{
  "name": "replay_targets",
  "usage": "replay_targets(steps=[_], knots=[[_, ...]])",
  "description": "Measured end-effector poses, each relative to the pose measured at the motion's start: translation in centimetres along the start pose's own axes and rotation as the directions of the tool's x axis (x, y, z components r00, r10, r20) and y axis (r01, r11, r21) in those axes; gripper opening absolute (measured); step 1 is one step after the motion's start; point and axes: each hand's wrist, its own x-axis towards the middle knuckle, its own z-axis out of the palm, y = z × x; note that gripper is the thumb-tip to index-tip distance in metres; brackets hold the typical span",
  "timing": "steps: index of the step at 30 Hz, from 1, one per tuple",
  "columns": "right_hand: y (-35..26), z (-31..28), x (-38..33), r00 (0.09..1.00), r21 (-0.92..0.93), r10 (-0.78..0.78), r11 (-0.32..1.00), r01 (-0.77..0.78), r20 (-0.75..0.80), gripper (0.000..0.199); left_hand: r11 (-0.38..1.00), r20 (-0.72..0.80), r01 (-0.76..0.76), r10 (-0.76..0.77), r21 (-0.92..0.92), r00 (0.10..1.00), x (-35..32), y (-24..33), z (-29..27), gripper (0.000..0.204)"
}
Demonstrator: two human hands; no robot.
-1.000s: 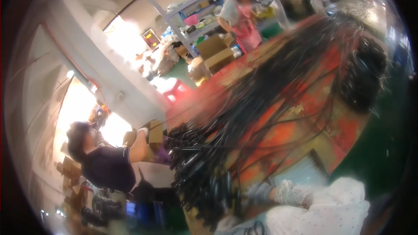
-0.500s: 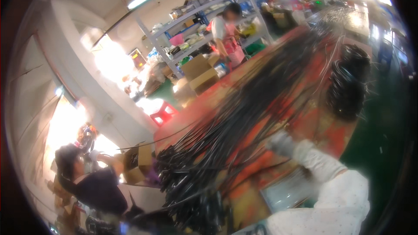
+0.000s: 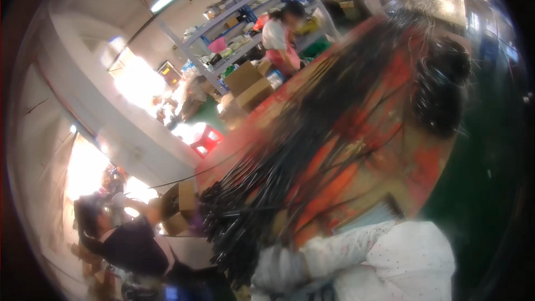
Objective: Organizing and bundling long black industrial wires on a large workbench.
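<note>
Held the right hand (image 3: 280, 267) low, beside the near ends of black cables (image 3: 301, 142) fanned along the red tabletop (image 3: 430, 163). Blurred; could not tell fingers spread from fingers pinching.

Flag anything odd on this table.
One cable strays past the left edge of the table, away from the black bundle. The surface is blotchy red and tan, possibly worn. No spill visible, though blur hides detail.

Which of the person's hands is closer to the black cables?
Right, as far as this picture shows. The right hand is blurred, beside the near ends of the black cables; touching is unclear. The left hand can't be made out.
</note>
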Motion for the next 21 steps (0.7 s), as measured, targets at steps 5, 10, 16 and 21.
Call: replay_targets(steps=[5, 10, 16, 21], knots=[[6.5, 2.6, -2.2, 0.987, -0.113, 0.134, 0.986, -0.123, 0.093, 0.031, 0.955, 0.117, 0.204, -0.182, -0.215, 0.976, -0.4, -0.9, -0.9, 0.032], [17.0, 3.5, -14.9, 0.962, -0.268, 0.269, 0.925, -0.27, -0.039, 0.015, 0.926, -0.237, -0.156, 0.075, -0.343, 0.969, -3.6, 1.4, -8.2, 0.035], [16.0, -1.6, -18.8, 0.548, -0.359, 0.826, 0.474, -0.804, -0.136, 0.02, 0.752, -0.736, -0.626, 0.302, -0.207, 0.606, -7.0, 1.1, -16.1, 0.029], [5.6, 2.3, -8.7, 0.906, -0.087, 0.407, 0.913, -0.399, 0.114, 0.026, 0.91, -0.535, -0.412, 0.368, 0.041, 0.76, -3.1, 1.2, -7.3, 0.035]])
